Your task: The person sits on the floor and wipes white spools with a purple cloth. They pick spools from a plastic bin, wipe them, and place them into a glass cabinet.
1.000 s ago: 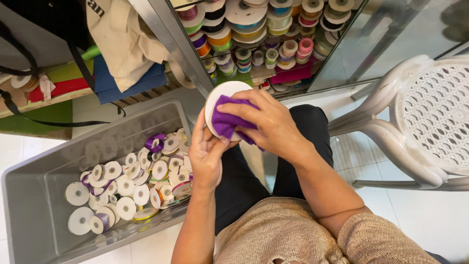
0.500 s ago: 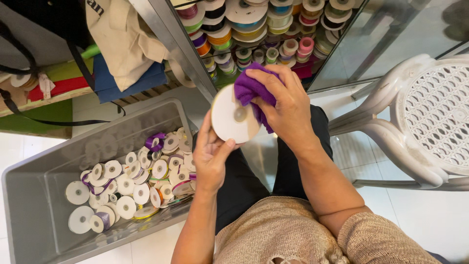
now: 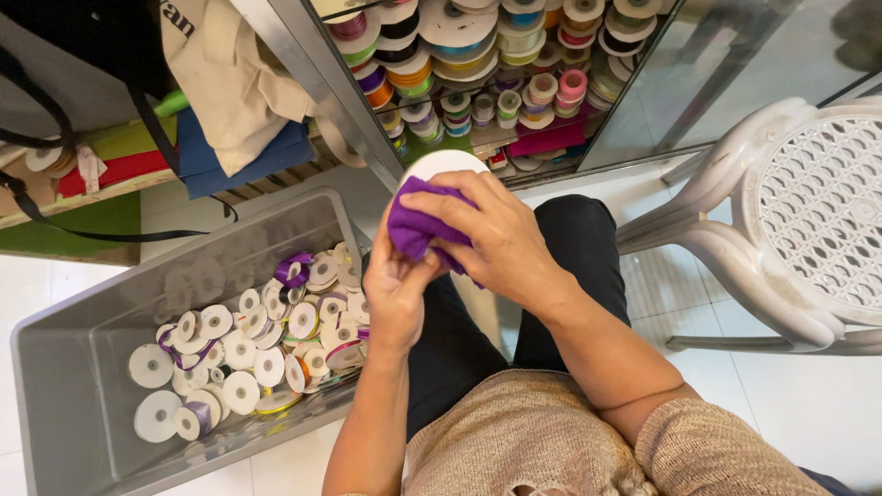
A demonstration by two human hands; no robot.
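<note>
I see my right hand [image 3: 501, 243] press the purple cloth [image 3: 418, 225] flat on the white spool [image 3: 441, 165]; left hand [image 3: 400, 294] fingers clamped beneath it.

We saw the left hand [image 3: 397, 292] gripping a white spool [image 3: 441, 165] from below while the right hand [image 3: 501, 241] pressed a purple cloth [image 3: 413, 225] against its face. To the left stood a grey plastic bin [image 3: 83, 367] holding many ribbon spools [image 3: 266, 335] in a loose heap. A glass cabinet [image 3: 514, 83] of stacked ribbon reels stood ahead, with a white plastic chair [image 3: 799, 220] at the right.
</note>
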